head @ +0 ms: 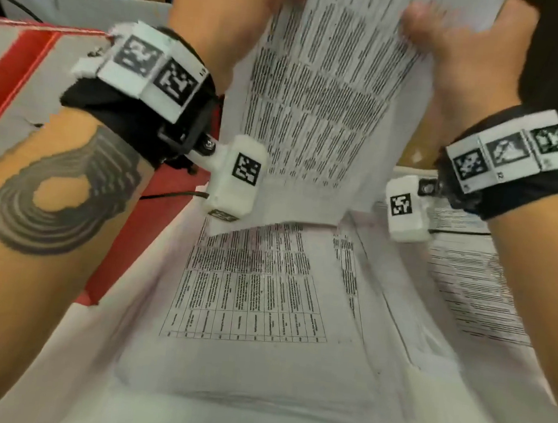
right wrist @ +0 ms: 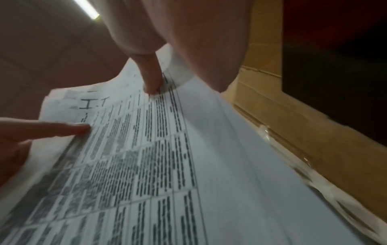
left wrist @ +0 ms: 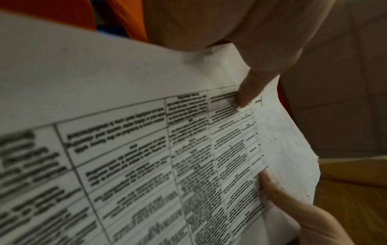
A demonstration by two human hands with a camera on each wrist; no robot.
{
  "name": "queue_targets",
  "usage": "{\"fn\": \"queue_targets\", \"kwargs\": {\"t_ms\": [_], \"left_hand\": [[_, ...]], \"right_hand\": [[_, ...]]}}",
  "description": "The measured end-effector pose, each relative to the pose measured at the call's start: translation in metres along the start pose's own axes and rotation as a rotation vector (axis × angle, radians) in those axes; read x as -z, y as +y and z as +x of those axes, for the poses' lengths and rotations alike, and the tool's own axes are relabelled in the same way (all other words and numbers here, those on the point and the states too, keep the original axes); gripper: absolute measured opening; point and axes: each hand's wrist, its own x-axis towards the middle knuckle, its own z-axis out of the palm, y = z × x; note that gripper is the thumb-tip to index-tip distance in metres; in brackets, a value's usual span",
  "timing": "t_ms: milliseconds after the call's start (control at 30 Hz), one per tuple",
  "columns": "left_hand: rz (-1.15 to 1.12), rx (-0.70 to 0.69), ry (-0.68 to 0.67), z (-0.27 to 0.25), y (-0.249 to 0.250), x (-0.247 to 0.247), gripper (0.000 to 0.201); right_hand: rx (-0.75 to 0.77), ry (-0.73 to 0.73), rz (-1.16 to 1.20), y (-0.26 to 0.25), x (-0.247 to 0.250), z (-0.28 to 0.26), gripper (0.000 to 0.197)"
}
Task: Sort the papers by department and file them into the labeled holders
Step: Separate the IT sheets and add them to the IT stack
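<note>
I hold a printed sheet with a dense table up in front of me. My left hand pinches its top left part and my right hand pinches its top right part. In the left wrist view my left thumb presses on the sheet, and a finger of the right hand lies on it lower down. In the right wrist view my right thumb presses near handwritten letters "I.T" at the sheet's top. The fingers behind the paper are hidden. Below lies a stack of printed papers.
A second spread of printed papers lies to the right of the stack. A red and white surface is at the left. Brown cardboard runs along the sheet's right side in the right wrist view.
</note>
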Motion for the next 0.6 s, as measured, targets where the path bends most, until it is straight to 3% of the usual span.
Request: {"fn": "queue_targets", "kwargs": {"t_ms": [67, 133, 200, 267, 367, 500, 600], "left_hand": [[-0.025, -0.064, 0.043, -0.001, 0.000, 0.005, 0.025], [-0.064, -0.124, 0.090, -0.009, -0.001, 0.007, 0.020], [-0.085, -0.040, 0.096, -0.022, -0.008, 0.005, 0.011], [-0.119, 0.141, 0.041, -0.040, -0.025, 0.004, 0.016], [-0.122, 0.274, -0.035, -0.058, -0.046, 0.004, 0.036], [-0.157, 0.285, -0.016, -0.045, -0.039, 0.003, 0.039], [-0.209, 0.309, 0.002, -0.038, -0.037, 0.004, 0.042]], "right_hand": [[0.077, -0.014, 0.013, -0.006, 0.001, 0.005, 0.065], [0.046, -0.102, 0.040, -0.007, -0.001, 0.001, 0.050], [-0.135, -0.253, 0.037, 0.007, -0.001, -0.014, 0.038], [-0.287, -0.321, -0.040, 0.024, 0.001, -0.035, 0.061], [-0.337, -0.271, -0.053, 0.043, -0.001, -0.043, 0.072], [-0.335, -0.224, 0.011, 0.035, -0.012, -0.033, 0.039], [-0.348, -0.262, 0.069, 0.030, -0.016, -0.031, 0.039]]}}
